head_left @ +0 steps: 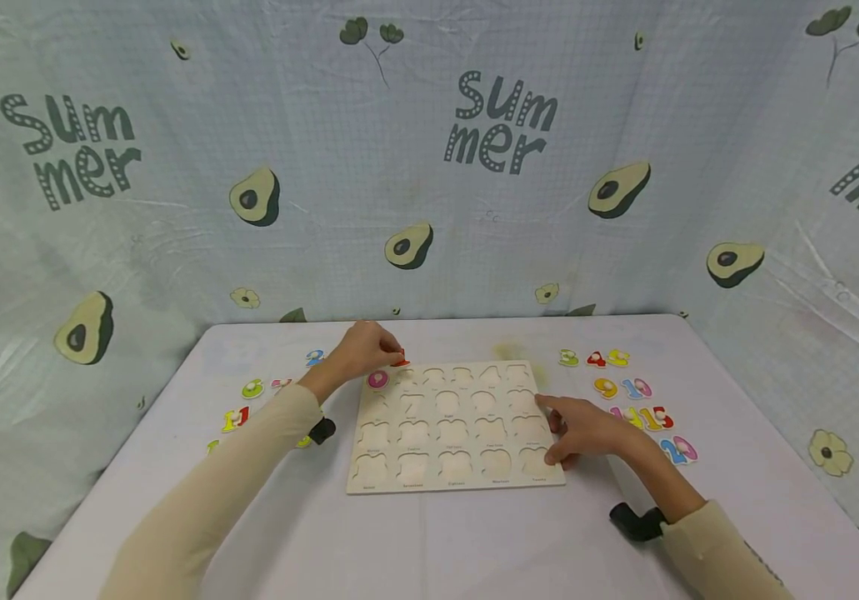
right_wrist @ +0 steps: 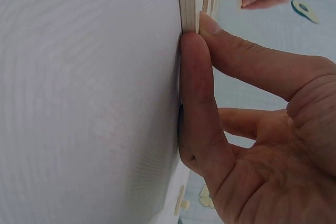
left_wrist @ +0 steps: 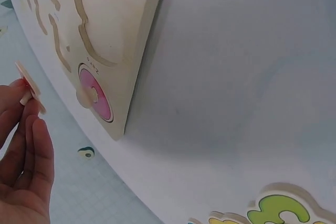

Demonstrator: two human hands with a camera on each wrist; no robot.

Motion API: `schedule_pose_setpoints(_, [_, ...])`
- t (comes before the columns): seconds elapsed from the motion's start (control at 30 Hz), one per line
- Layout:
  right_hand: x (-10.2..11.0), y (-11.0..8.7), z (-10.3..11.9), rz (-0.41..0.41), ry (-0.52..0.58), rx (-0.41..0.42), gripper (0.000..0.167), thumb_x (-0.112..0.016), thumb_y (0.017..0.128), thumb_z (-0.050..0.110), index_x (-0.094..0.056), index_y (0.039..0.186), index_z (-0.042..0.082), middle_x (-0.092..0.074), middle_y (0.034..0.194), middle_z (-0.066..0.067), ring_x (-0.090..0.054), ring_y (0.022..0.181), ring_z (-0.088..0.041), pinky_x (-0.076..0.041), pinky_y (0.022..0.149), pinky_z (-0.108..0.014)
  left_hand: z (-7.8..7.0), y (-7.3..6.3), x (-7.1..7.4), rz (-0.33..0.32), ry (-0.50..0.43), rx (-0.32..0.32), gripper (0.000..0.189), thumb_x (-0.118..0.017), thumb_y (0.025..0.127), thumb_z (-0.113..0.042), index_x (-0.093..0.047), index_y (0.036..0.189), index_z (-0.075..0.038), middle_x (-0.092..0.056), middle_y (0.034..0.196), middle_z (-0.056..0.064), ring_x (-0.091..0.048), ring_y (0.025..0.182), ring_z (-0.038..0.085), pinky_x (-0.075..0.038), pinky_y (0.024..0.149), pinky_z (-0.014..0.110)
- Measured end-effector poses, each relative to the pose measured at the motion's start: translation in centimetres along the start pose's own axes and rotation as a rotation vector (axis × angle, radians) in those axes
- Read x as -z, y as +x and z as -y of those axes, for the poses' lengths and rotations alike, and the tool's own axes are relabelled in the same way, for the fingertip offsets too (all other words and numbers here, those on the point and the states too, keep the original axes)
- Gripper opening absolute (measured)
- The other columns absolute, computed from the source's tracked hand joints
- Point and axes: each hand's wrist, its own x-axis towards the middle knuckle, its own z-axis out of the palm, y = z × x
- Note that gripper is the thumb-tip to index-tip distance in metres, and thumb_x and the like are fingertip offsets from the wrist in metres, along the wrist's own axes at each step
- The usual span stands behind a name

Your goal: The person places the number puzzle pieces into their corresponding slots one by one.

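A wooden number puzzle board (head_left: 429, 489) lies on the table, its rows of recesses mostly bare. In its far left corner sits a pink zero piece (left_wrist: 102, 109) with a round knob. My left hand (head_left: 364, 348) is just beyond that corner, pinching a red number piece (head_left: 402, 358) between thumb and fingers. In the left wrist view this piece (left_wrist: 29, 80) is edge-on, clear of the board, and its numeral is hidden. My right hand (head_left: 582, 429) holds the board's right edge, with the thumb (right_wrist: 231, 43) on the top face and a finger (right_wrist: 197, 72) against the side.
Loose number pieces lie at the right, including a green three (head_left: 567, 357) and a blue and pink twenty (head_left: 679, 450). More lie at the left, such as a green piece (head_left: 252, 388) and a yellow and red eleven (head_left: 235, 418). A patterned curtain (head_left: 324, 250) stands behind the table.
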Motion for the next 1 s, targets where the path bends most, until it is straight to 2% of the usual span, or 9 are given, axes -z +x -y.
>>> schedule_pose_setpoints(0.13, [0.0,0.0,0.1,-0.004,-0.012,-0.001,0.095,-0.088,0.079,0.010,-0.036,0.157,-0.004,-0.054,0.105,-0.011,-0.062,0.070,-0.017,-0.059,0.068,-0.031,-0.4,0.2,-0.2,0.029,-0.008,0.002,0.013,-0.075,0.092,-0.016,-0.084,0.094,-0.007,-0.081,0.090,0.005,-0.070,0.084,0.016,-0.056,0.073,0.029])
schedule_pose_setpoints(0.37, [0.0,0.0,0.2,-0.007,-0.018,-0.002,0.095,-0.088,0.079,0.010,-0.036,0.157,-0.004,-0.054,0.105,-0.011,-0.062,0.069,-0.017,-0.059,0.068,-0.030,-0.5,0.6,-0.7,0.103,-0.002,0.019,0.012,-0.078,0.089,-0.018,-0.083,0.091,-0.007,-0.080,0.084,0.003,-0.064,0.075,0.011,-0.051,0.067,0.026])
schedule_pose_setpoints(0.53, [0.1,0.0,0.3,-0.004,-0.006,-0.009,0.095,-0.088,0.079,0.010,-0.036,0.157,-0.004,-0.054,0.105,-0.011,-0.062,0.070,-0.017,-0.059,0.067,-0.030,-0.5,0.7,-1.1,0.152,0.022,0.032,0.013,-0.078,0.090,-0.019,-0.083,0.092,-0.007,-0.080,0.087,0.002,-0.065,0.078,0.012,-0.055,0.073,0.028])
schedule_pose_setpoints(0.7, [0.1,-0.1,0.3,0.007,-0.002,-0.002,0.096,-0.088,0.079,0.010,-0.034,0.157,-0.005,-0.054,0.104,-0.012,-0.061,0.071,-0.017,-0.059,0.068,-0.030,-0.6,0.5,-1.1,0.170,0.048,0.026,0.013,-0.077,0.091,-0.019,-0.083,0.091,-0.008,-0.080,0.087,0.002,-0.067,0.082,0.014,-0.057,0.078,0.032])
schedule_pose_setpoints(0.87, [0.1,-0.1,0.3,0.004,0.000,-0.007,0.095,-0.088,0.079,0.010,-0.035,0.157,-0.004,-0.054,0.105,-0.011,-0.061,0.070,-0.017,-0.059,0.067,-0.029,-0.6,0.5,-1.2,0.171,0.064,-0.007,0.012,-0.078,0.091,-0.019,-0.084,0.089,-0.009,-0.080,0.085,0.001,-0.067,0.079,0.012,-0.056,0.076,0.030])
schedule_pose_setpoints(1.0, [0.1,-0.1,0.3,0.006,0.003,0.009,0.095,-0.087,0.079,0.009,-0.034,0.157,-0.006,-0.054,0.105,-0.012,-0.062,0.069,-0.016,-0.059,0.066,-0.029,-0.7,0.4,-1.3,0.183,0.057,-0.003,0.010,-0.078,0.091,-0.019,-0.084,0.088,-0.011,-0.079,0.084,-0.001,-0.065,0.076,0.010,-0.055,0.075,0.028])
